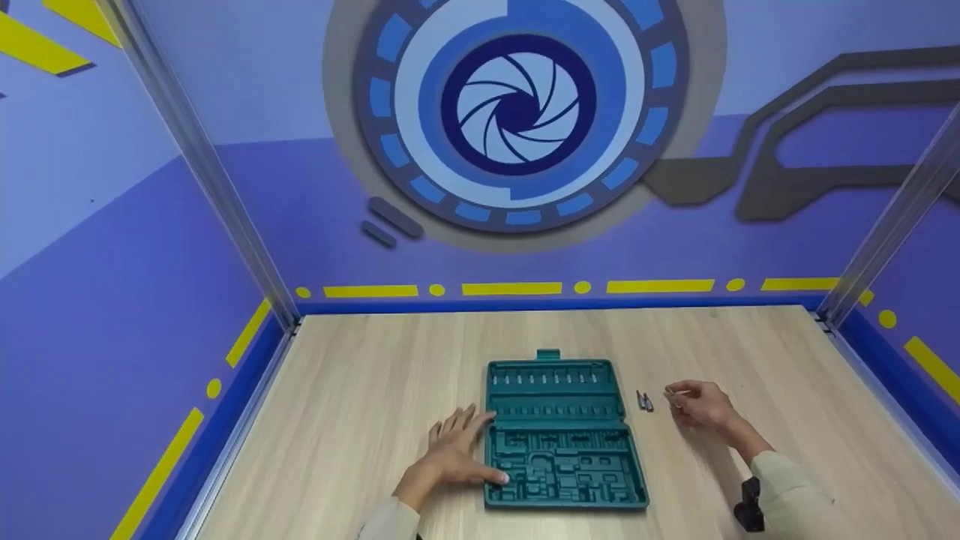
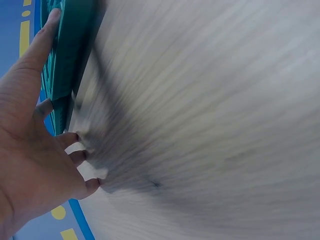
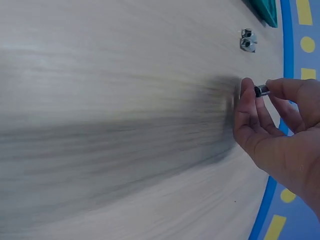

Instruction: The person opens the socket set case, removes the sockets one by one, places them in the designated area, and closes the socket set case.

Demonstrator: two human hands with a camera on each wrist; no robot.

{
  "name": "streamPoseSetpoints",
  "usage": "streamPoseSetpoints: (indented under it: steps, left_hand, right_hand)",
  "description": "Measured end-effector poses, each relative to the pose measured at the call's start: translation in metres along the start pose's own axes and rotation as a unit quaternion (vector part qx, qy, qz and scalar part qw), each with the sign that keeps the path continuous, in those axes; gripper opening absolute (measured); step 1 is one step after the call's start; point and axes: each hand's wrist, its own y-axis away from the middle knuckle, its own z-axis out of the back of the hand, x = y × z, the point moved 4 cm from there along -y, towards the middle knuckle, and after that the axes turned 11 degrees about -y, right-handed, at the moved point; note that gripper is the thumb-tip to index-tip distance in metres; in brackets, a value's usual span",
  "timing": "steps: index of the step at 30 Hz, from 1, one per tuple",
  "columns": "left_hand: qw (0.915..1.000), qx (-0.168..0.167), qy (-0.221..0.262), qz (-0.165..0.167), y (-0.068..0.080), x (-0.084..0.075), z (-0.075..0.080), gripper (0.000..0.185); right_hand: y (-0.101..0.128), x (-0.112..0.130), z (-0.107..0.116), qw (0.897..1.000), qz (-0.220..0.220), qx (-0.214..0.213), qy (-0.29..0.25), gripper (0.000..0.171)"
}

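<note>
A green plastic tool case [image 1: 566, 427] lies unfolded on the wooden table, its moulded slots facing up. My left hand [image 1: 454, 454] is spread along its left side, thumb over the lower tray's edge and index fingertip at the side near the hinge. In the left wrist view, the other fingers of the left hand [image 2: 37, 155] reach down at the tabletop beside the case [image 2: 67, 55]. Right of the case, my right hand [image 1: 701, 405] pinches a small metal socket [image 3: 261, 90] between thumb and fingertips, its dark hollow end showing. Small metal sockets [image 1: 644, 401] lie together between case and hand.
The wooden table [image 1: 375, 375] extends around the case. Blue printed panels [image 1: 262, 225] with yellow marks and metal frame posts [image 1: 225, 202] border it at the back and sides. A black device [image 1: 748, 506] sits at the right wrist.
</note>
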Motion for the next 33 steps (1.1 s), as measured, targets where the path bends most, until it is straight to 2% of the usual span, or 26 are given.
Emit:
streamPoseSetpoints:
  steps: [3,9,23,33]
  left_hand:
    - [1.0,-0.002,-0.004,-0.005,-0.001,-0.003,0.001,0.111]
    - [0.9998,-0.011,-0.016,-0.006,0.003,-0.003,0.005,0.11]
    - [0.9999,-0.008,-0.01,0.0,0.0,0.002,-0.005,0.112]
    - [0.9999,-0.011,-0.01,-0.001,0.002,-0.001,-0.001,0.11]
  right_hand:
    - [0.001,-0.004,0.002,1.0,-0.002,-0.005,-0.014,0.033]
    - [-0.001,0.004,-0.008,1.0,0.022,-0.006,0.016,0.029]
    - [-0.007,0.006,-0.02,0.999,0.031,-0.007,0.044,0.029]
    - [-0.007,0.005,-0.021,0.998,0.039,-0.023,0.049,0.025]
